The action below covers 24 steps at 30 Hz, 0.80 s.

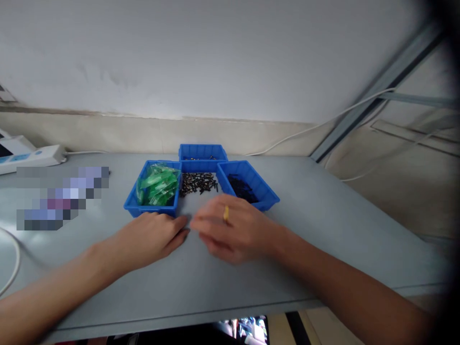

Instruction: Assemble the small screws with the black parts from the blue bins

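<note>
My left hand [156, 237] rests low over the table in front of the left blue bin [142, 210], its fingers curled and the thumb close to the forefinger. Green plastic bags [158, 187] fill that bin. My right hand [235, 230], with a yellow ring, has its fingers drawn together and slightly blurred; the fingertips come close to my left fingertips. Whatever either hand may hold is too small or hidden. Just beyond, dark screws [199, 183] lie loose between the bins. The right blue bin [268, 199] contains dark small parts [241, 188], partly behind my right hand.
A third blue bin [203, 152] stands at the back with small parts inside. Far left are a white power strip [43, 155] and a blurred-out object [68, 196]. A white cable [309, 129] runs up toward the metal frame [354, 105]. The grey table [172, 292] ends in front.
</note>
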Each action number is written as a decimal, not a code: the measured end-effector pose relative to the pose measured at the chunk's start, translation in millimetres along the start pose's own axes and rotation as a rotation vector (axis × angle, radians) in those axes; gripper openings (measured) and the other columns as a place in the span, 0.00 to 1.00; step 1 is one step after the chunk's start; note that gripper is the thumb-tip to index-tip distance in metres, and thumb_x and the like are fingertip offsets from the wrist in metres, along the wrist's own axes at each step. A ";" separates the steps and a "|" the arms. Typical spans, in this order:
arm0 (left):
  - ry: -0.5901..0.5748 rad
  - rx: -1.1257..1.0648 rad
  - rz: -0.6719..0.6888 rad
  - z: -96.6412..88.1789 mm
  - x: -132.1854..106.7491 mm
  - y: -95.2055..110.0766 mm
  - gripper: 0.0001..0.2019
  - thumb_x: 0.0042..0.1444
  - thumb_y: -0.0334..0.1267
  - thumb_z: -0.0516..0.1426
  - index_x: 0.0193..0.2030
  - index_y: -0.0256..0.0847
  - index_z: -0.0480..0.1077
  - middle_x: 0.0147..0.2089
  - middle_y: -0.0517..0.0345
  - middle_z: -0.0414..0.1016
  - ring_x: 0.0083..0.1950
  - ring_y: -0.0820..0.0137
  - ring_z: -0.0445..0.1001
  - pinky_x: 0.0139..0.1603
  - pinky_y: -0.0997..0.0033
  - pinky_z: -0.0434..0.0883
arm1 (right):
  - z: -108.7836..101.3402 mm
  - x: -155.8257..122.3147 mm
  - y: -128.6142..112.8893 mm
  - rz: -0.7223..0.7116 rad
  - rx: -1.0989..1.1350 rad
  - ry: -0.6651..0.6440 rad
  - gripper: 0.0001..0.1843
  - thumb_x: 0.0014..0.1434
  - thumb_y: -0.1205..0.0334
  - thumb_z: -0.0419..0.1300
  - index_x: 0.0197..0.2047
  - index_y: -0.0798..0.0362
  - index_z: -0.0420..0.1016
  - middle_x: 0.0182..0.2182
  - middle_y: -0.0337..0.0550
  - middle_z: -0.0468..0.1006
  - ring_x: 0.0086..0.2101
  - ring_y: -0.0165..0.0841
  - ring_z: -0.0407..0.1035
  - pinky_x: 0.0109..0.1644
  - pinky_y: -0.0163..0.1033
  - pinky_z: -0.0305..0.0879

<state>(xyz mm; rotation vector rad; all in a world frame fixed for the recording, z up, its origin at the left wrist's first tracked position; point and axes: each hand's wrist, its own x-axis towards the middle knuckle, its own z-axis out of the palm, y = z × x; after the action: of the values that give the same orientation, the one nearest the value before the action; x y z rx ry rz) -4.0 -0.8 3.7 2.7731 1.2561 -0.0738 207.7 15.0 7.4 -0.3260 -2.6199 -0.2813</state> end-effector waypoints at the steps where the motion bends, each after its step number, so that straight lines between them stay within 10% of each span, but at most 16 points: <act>1: -0.004 0.000 0.001 0.0 -0.1 -0.2 0.14 0.61 0.39 0.41 0.35 0.38 0.65 0.26 0.56 0.71 0.28 0.68 0.73 0.26 0.73 0.63 | -0.7 -3.7 -3.0 -0.137 0.050 0.037 0.13 0.57 0.61 0.46 0.41 0.50 0.69 0.37 0.41 0.72 0.35 0.31 0.64 0.42 0.38 0.60; 6: -0.006 -0.028 0.011 1.5 0.7 -1.7 0.15 0.61 0.40 0.41 0.34 0.37 0.66 0.27 0.56 0.71 0.29 0.69 0.72 0.28 0.72 0.64 | 5.3 -1.3 -9.0 -0.064 0.030 0.076 0.12 0.58 0.63 0.46 0.38 0.51 0.69 0.33 0.41 0.72 0.34 0.31 0.65 0.41 0.38 0.64; 10: 0.005 -0.064 0.008 2.4 1.1 -1.3 0.14 0.60 0.38 0.43 0.33 0.37 0.67 0.30 0.54 0.72 0.33 0.68 0.72 0.33 0.71 0.65 | 28.2 14.0 -7.3 0.290 -0.032 -0.101 0.15 0.58 0.71 0.44 0.46 0.64 0.66 0.49 0.58 0.65 0.53 0.39 0.54 0.55 0.45 0.54; 19: -0.330 -0.399 0.074 -16.1 -6.5 -9.7 0.07 0.54 0.40 0.52 0.28 0.41 0.65 0.25 0.66 0.67 0.25 0.78 0.64 0.23 0.78 0.57 | 49.7 5.0 -8.5 0.452 -0.006 -0.217 0.20 0.61 0.61 0.45 0.51 0.65 0.64 0.52 0.60 0.63 0.54 0.43 0.54 0.57 0.47 0.52; 24: -0.333 -0.429 0.086 -19.1 -9.5 -8.9 0.09 0.44 0.39 0.61 0.32 0.44 0.66 0.31 0.67 0.68 0.30 0.77 0.65 0.27 0.80 0.58 | 46.9 8.9 -9.5 0.572 0.060 -0.220 0.27 0.59 0.52 0.49 0.56 0.61 0.59 0.58 0.59 0.53 0.58 0.46 0.43 0.59 0.49 0.47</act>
<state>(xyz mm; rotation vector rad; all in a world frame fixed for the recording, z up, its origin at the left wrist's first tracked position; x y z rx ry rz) -16.9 0.0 22.9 2.3240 0.9387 -0.2209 176.9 19.5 -30.1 -1.1072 -2.5973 0.0313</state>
